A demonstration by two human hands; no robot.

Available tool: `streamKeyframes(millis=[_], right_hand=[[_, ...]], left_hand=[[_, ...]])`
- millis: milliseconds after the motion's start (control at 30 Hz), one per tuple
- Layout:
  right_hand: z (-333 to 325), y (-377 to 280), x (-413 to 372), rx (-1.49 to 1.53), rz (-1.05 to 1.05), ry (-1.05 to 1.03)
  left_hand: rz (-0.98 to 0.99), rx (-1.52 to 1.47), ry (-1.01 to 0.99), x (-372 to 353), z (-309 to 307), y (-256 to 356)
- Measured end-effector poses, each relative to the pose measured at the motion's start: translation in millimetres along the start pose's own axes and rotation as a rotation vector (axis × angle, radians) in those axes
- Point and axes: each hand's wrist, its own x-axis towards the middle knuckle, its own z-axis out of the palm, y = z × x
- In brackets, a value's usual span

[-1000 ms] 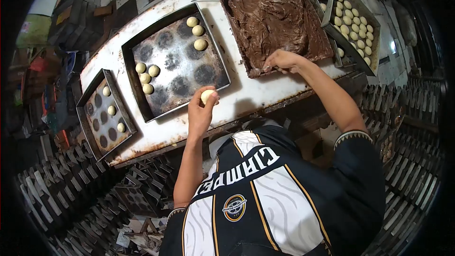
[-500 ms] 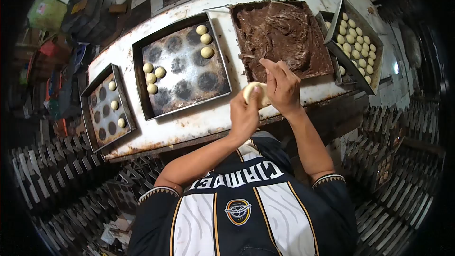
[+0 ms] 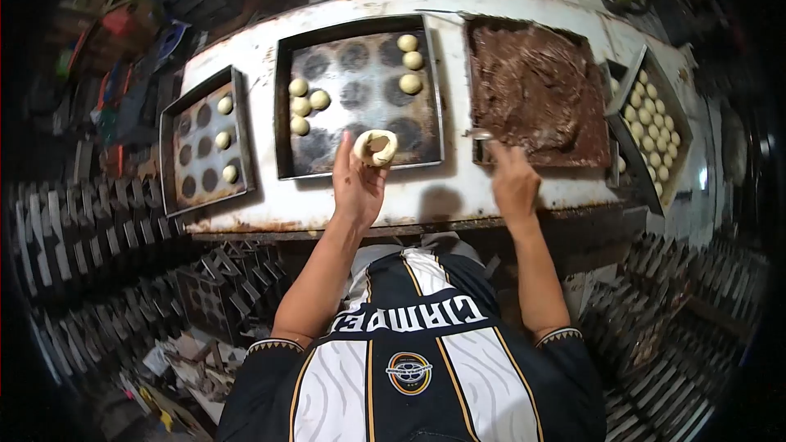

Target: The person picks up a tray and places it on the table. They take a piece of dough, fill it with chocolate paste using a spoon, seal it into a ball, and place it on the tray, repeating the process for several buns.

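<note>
My left hand [image 3: 359, 188] is closed around a piece of dough [image 3: 389, 157], held above the front edge of the middle baking tray [image 3: 354, 26]. The dough is cupped, with brown filling [image 3: 378, 145] showing in its hollow. At the near left corner of a tray of chocolate filling [image 3: 532, 86], my right hand [image 3: 514, 184] has its fingertips together on a small pale flat tool [image 3: 481, 136]. Most of the tool is hidden or too small to make out. Several round dough balls [image 3: 319, 99] sit in the middle tray, in groups on its left and right sides.
A smaller tray [image 3: 237, 115] with 3 dough balls stands at the left. On the right, a tilted tray [image 3: 665, 86] of many dough balls overlaps another tray. All rest on a white, rust-stained table [image 3: 458, 184]. Racks of metal pans [image 3: 90, 237] stand below on both sides.
My hands were together at the dough; they have moved apart. The left one took the dough left, its filling now visible, while the right reached the tool. The view has shifted.
</note>
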Motion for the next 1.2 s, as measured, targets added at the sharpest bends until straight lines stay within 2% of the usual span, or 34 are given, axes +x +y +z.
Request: streamKeyframes(millis=[33,67,133,200,233,267,300,333,367,400,433,500,533,600,633,667,733,800,867,900,933,967,1000,1033,1067,1100,1167,1200], right_hand=[[14.7,14.3,-1.1,-0.124,0.136,-0.098],[22.1,24.9,-1.6,-0.241,0.239,-0.291],[46.6,39.5,-9.8,-0.253,0.314,-0.414],[29.0,-2.0,-8.2,-0.278,0.234,-0.288],[12.4,-30.6,-9.8,-0.292,0.194,-0.235],[-10.3,-59.9,-5.3,-0.027,0.142,-0.27],[-23.8,-91.9,-1.7,0.345,0.091,-0.24],[-33.1,-126.7,4.3,0.668,-0.044,-0.152],[-34.4,-157.7,0.3,1.19,0.131,-0.295],[-26.7,-186.5,-4.3,1.535,0.139,-0.332],[-27.7,-219.6,-2.7,1.708,0.101,-0.265],[-29.7,-275.7,-4.0,1.822,0.201,-0.099],[-29.7,-291.9,-6.3,1.902,0.283,-0.062],[-42.6,-317.7,-0.1,1.901,0.193,-0.004],[-50.6,-329.0,5.0,1.9,0.153,0.032],[-60.1,-329.7,8.0,1.839,0.105,-0.03],[-74.2,-335.8,12.8,1.536,-0.094,0.076],[-89.1,-348.5,8.6,1.456,-0.109,0.145],[-93.8,-370.4,2.3,1.497,-0.178,0.229],[-84.4,-367.6,-1.1,1.352,-0.255,0.243],[-88.3,-363.6,1.5,1.05,-0.32,0.273],[-86.5,-357.1,2.9,0.907,-0.331,0.32],[-83.0,-350.2,3.0,0.764,-0.342,0.363],[-77.0,-344.8,0.7,0.813,-0.258,0.38],[-80.0,-339.1,-0.4,0.756,-0.261,0.356],[-84.7,-330.9,-0.6,0.697,-0.27,0.332],[-84.7,-308.7,-3.2,0.534,-0.33,0.291],[-76.0,-310.6,-5.9,0.78,-0.147,0.339]], left_hand=[[0.029,-0.013,0.008,-8.7,-0.3,7.1],[-0.053,-0.029,-0.15,-17.7,-11.2,13.6],[0.085,0.173,-0.298,-24.1,-16.8,11.9],[0.339,0.515,-0.309,-34.2,-20.4,21.8],[0.382,0.589,-0.252,-40.1,-21.4,28.0],[0.422,0.664,-0.198,-45.5,-24.1,34.7],[0.435,0.635,-0.267,-51.2,-27.8,43.5],[0.443,0.606,-0.34,-58.4,-32.6,53.1],[0.446,0.576,-0.417,-66.3,-37.1,63.7],[0.565,0.713,-0.446,-73.9,-41.1,77.0],[0.688,0.849,-0.474,-80.8,-45.4,91.9],[0.994,1.027,-0.446,-93.0,-54.6,113.6],[0.995,0.972,-0.452,-98.1,-60.2,122.4],[0.981,0.867,-0.464,-108.2,-73.3,137.0],[0.923,0.705,-0.491,-110.3,-78.6,143.9],[0.806,0.527,-0.503,-109.5,-88.6,144.4],[0.988,0.746,-0.504,-118.9,-92.9,160.6],[1.134,0.815,-0.535,-122.5,-96.5,162.1],[1.013,0.792,-0.412,-133.2,-89.2,163.8],[0.868,0.674,-0.509,-131.9,-83.9,166.6],[0.514,0.576,-0.579,-136.3,-79.9,175.0],[0.268,0.414,-0.574,-130.6,-81.8,171.0],[0.31,0.456,-0.596,-123.6,-81.9,164.9],[0.353,0.498,-0.616,-116.8,-82.1,158.8],[0.397,0.538,-0.635,-111.8,-79.3,154.9],[0.561,0.632,-0.667,-113.8,-76.8,152.1],[0.63,0.676,-0.671,-122.8,-63.9,144.0],[0.58,0.679,-0.654,-117.5,-57.1,135.7]])
